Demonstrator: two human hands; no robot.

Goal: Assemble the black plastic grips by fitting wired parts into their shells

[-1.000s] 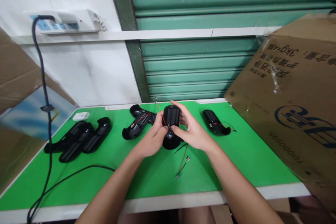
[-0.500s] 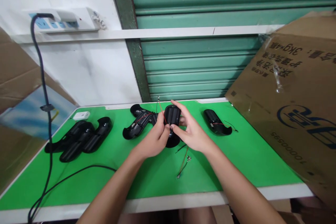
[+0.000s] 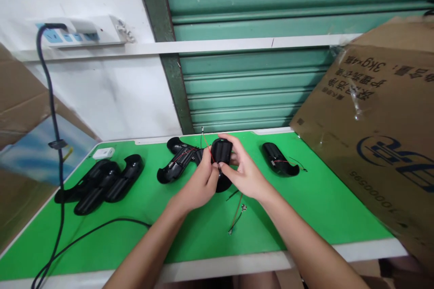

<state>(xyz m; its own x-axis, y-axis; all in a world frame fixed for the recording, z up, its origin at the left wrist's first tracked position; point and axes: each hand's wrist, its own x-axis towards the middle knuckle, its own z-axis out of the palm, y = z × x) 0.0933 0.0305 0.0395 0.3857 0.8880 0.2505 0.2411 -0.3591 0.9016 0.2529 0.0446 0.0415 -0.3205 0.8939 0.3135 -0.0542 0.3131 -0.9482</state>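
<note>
Both hands hold a black plastic shell (image 3: 222,152) with a battery compartment above the green mat (image 3: 305,203). My right hand (image 3: 246,171) wraps round its right side, thumb on its front. My left hand (image 3: 200,183) is closed at its left side, fingertips pinching a thin red wire (image 3: 207,146) that rises from the shell. Just left of the hands lies another open black shell (image 3: 178,162) with red wiring inside. A loose wire with small metal ends (image 3: 237,216) lies on the mat below the hands.
Several black shells (image 3: 101,180) lie stacked at the left, one more shell (image 3: 280,164) with wires at the right. A white adapter (image 3: 103,152) sits at the back left. A black cable (image 3: 54,144) hangs from a power strip (image 3: 81,31). A big cardboard box (image 3: 379,126) leans at the right.
The hands and the shell have stayed almost where they were; the fingers have shifted slightly on the shell and the wire. The view has moved a little.
</note>
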